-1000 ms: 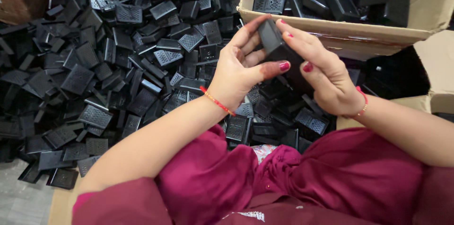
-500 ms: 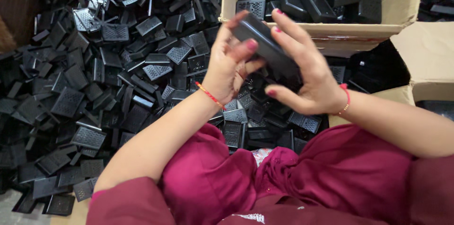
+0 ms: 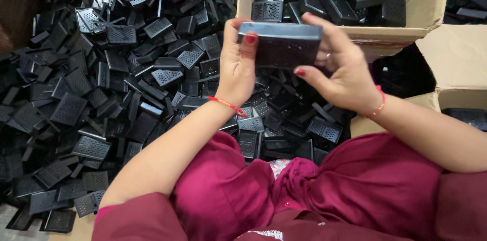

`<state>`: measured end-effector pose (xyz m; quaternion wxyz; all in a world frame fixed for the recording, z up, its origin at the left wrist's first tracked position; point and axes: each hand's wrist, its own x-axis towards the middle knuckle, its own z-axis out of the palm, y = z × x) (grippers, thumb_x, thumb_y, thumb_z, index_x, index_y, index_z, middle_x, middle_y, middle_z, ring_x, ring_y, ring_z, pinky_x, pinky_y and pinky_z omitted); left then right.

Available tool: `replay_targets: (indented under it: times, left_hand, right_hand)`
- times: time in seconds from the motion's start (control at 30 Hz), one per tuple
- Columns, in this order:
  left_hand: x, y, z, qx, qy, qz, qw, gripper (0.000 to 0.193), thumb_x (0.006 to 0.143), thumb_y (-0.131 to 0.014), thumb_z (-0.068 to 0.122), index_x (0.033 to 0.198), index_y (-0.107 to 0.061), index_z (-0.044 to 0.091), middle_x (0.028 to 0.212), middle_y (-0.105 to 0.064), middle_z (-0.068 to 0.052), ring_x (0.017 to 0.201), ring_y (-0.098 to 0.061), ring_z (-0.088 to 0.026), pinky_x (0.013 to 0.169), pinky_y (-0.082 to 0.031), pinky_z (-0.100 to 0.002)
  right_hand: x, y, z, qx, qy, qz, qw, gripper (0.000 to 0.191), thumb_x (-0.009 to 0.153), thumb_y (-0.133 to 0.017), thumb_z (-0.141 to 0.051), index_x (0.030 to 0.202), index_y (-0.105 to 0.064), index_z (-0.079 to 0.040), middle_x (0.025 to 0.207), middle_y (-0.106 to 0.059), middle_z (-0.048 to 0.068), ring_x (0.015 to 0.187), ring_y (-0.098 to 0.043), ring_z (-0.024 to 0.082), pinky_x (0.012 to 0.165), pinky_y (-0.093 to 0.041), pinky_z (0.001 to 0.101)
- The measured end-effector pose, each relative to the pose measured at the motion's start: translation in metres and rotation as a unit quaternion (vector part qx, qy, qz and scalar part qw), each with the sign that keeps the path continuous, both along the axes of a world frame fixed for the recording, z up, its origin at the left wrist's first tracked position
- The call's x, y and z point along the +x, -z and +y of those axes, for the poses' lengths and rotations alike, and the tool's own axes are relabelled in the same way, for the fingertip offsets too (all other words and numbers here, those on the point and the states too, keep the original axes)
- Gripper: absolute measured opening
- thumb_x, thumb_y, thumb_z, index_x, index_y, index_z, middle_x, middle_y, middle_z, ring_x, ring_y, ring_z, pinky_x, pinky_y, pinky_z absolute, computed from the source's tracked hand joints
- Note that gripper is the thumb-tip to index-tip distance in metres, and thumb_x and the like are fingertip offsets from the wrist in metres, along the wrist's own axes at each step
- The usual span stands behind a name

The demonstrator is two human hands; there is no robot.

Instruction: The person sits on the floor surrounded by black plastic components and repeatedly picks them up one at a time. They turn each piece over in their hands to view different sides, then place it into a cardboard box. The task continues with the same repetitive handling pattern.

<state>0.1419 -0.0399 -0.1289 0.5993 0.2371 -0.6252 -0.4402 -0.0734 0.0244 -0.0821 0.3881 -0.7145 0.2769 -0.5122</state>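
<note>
1. here, seen from above, a person in a magenta garment [image 3: 304, 195] holds one black plastic block [image 3: 281, 43] up with both hands; every place below is given relative to this block.
2. the left hand [image 3: 237, 66] closes on the block's left end, thumb on the near face and fingers wrapped behind; a red thread bracelet [image 3: 228, 105] circles its wrist, below and left of the block.
3. the right hand [image 3: 345, 71] closes on the block's right end, one finger along the top edge and the thumb underneath; a second red bracelet [image 3: 379, 103] sits below and right of the block.
4. the block is rectangular, held level, its long side running left to right, its near face finely textured and its top edge glossy.
5. just behind the block stands an open cardboard box [image 3: 401, 32] with more black pieces inside, some with grid-patterned faces.
6. left of and beneath the block spreads a loose pile of black perforated parts [image 3: 101, 94], lying at all angles.
7. right of the block, a cardboard flap [image 3: 456, 58] juts out, well apart from it.
</note>
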Motion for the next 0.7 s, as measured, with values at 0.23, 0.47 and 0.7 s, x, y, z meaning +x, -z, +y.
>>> replay_targets:
  times: [0.23, 0.47, 0.7]
  left_hand:
    - [0.012, -0.019, 0.011, -0.114, -0.060, -0.112, 0.985, 0.053, 0.111, -0.051, 0.056, 0.131, -0.049, 0.007, 0.107, -0.074, -0.007, 0.102, -0.075, -0.015, 0.090, -0.057, -0.027]
    - [0.017, -0.019, 0.013, -0.055, -0.077, -0.189, 0.978, 0.054, 0.107, -0.056, 0.054, 0.132, -0.057, 0.006, 0.095, -0.076, -0.011, 0.092, -0.077, -0.015, 0.080, -0.057, -0.027]
    - [0.037, 0.011, 0.002, 0.060, 0.001, -0.117, 0.991, 0.054, 0.110, -0.061, 0.032, 0.153, -0.039, 0.009, 0.131, -0.064, -0.010, 0.108, -0.066, -0.013, 0.095, -0.056, -0.027]
  right_hand:
    - [-0.009, 0.011, -0.001, 0.190, -0.039, -0.016, 0.981, 0.045, 0.103, -0.059, -0.002, 0.147, -0.049, 0.005, 0.128, -0.067, 0.009, 0.113, -0.070, 0.016, 0.096, -0.059, 0.0318]
    - [0.004, 0.007, 0.004, 0.175, -0.054, -0.051, 0.982, 0.037, 0.107, -0.055, -0.006, 0.143, -0.047, 0.000, 0.128, -0.065, 0.003, 0.112, -0.066, 0.013, 0.095, -0.060, 0.0328]
    - [-0.031, -0.009, -0.034, -0.322, 0.192, 0.403, 0.835, 0.043, 0.085, -0.065, 0.001, 0.128, -0.058, 0.001, 0.123, -0.067, 0.020, 0.111, -0.068, 0.037, 0.095, -0.057, 0.0456]
